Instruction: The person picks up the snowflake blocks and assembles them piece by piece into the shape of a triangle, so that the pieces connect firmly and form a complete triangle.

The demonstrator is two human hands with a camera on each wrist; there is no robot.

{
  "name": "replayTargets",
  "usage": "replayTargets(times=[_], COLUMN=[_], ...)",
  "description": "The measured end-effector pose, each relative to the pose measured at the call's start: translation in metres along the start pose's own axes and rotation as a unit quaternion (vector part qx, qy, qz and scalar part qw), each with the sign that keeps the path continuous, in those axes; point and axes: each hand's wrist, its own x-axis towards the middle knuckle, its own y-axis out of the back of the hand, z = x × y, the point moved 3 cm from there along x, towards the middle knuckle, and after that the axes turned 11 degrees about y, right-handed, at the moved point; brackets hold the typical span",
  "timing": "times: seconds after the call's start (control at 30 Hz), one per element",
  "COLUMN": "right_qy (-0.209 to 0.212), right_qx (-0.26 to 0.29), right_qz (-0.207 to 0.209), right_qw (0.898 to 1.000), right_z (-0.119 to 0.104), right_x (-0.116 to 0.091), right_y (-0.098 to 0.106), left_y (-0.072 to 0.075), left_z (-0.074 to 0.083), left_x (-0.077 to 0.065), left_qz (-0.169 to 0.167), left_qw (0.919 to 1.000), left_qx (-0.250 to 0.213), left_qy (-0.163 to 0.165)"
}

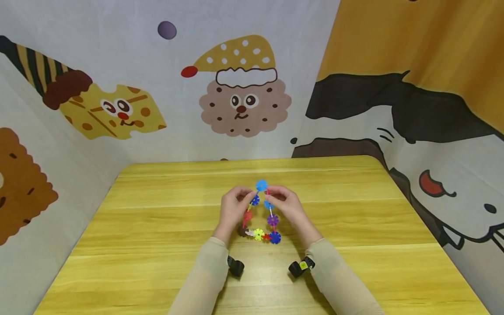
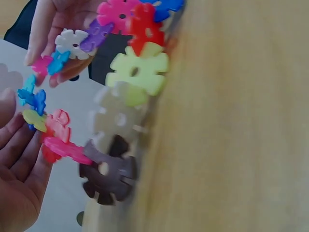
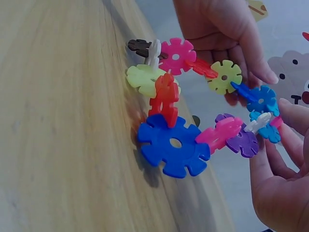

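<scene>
Plastic snowflake discs, slotted together, form a roughly triangular loop above the wooden table. A light blue disc (image 1: 261, 185) is at the top, between the two hands. My left hand (image 1: 232, 209) pinches the upper left side near a dark blue disc (image 1: 255, 200). On the upper right side, my right hand (image 1: 290, 206) pinches the loop near a blue disc and a pink one. A purple disc (image 1: 273, 219) sits below that hand. Along the bottom run a brown disc (image 2: 116, 170), a white disc, a yellow-green disc (image 2: 149, 72), a red disc (image 3: 164, 99) and a large blue disc (image 3: 159, 147).
The wooden table (image 1: 157, 227) spreads around the hands, its far edge meeting a cartoon-printed curtain (image 1: 181, 131). A black wrist camera sits beside the left sleeve (image 1: 204, 271), and another beside the right sleeve (image 1: 338, 271).
</scene>
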Motion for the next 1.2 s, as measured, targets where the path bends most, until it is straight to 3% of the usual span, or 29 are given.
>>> replayTargets(times=[0.3, 0.87, 1.03, 1.2], right_qy=[0.006, 0.014, 0.021, 0.023], right_qx=[0.014, 0.031, 0.033, 0.030], right_qz=[0.003, -0.020, -0.021, -0.015], right_qw=[1.000, 0.999, 0.999, 0.999], right_z=[0.023, 0.020, 0.009, 0.018], right_x=[0.006, 0.005, 0.003, 0.004], right_y=[-0.005, -0.010, -0.011, -0.010], left_y=[0.000, 0.000, -0.001, 0.000], left_z=[0.012, 0.014, 0.013, 0.011], left_x=[0.005, 0.010, 0.012, 0.014], left_qz=[-0.014, -0.012, -0.013, -0.014], left_qw=[0.9998, 0.9998, 0.9988, 0.9969], left_qx=[-0.014, -0.019, -0.047, -0.076], left_qy=[-0.008, 0.000, 0.009, 0.017])
